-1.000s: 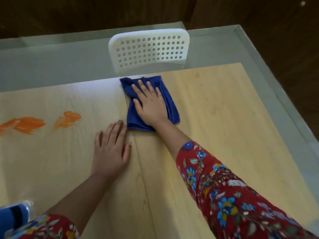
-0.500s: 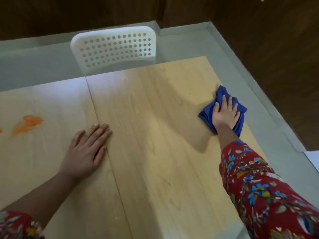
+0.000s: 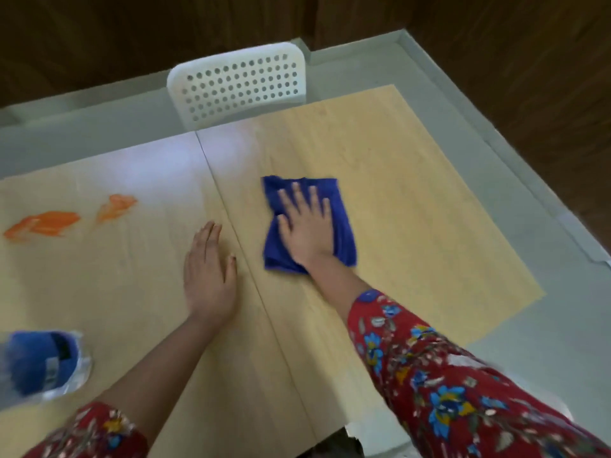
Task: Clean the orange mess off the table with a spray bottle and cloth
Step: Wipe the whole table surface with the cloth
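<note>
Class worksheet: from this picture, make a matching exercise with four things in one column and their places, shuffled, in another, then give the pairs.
Things: 1 blue cloth; 2 orange smears; 3 spray bottle; 4 white chair.
Places: A beyond the table's far edge; B under the right hand; C by the left sleeve; D on the table, left of the left hand's fingertips.
Pairs: 1-B; 2-D; 3-C; 4-A.
</note>
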